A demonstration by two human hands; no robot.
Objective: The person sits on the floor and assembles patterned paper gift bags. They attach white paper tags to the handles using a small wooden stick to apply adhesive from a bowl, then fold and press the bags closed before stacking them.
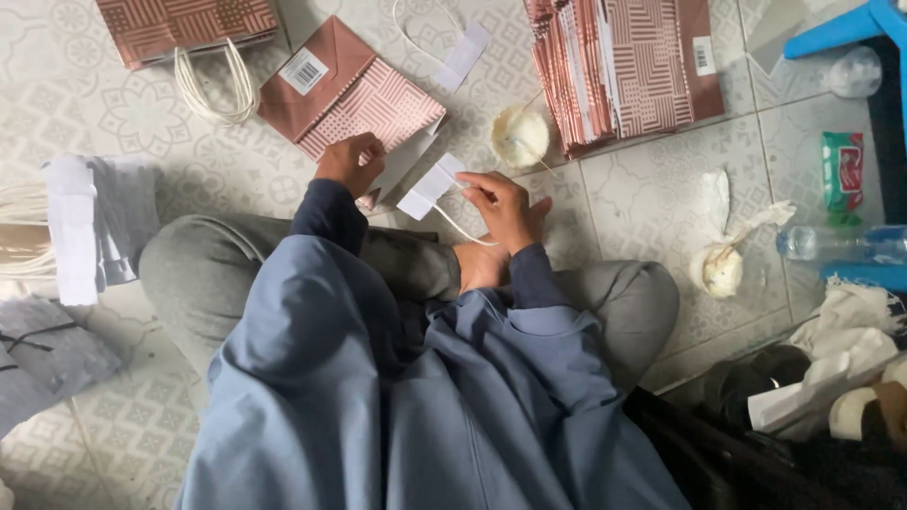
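Observation:
I sit cross-legged on a tiled floor. My left hand (350,162) presses down on a flat pink patterned paper bag (351,94) at its open white edge. My right hand (501,210) pinches a white paper strip (431,185) with a white cord handle (463,229) hanging from it, held just right of the bag's mouth. Both hands are close together above my knees.
A stack of flat pink bags (624,66) lies at the top right, another bag with cord handles (184,28) at the top left. Small glue pots (520,137) (718,269), a plastic bottle (836,243), a blue stool (841,33) and grey paper pieces (94,227) surround me.

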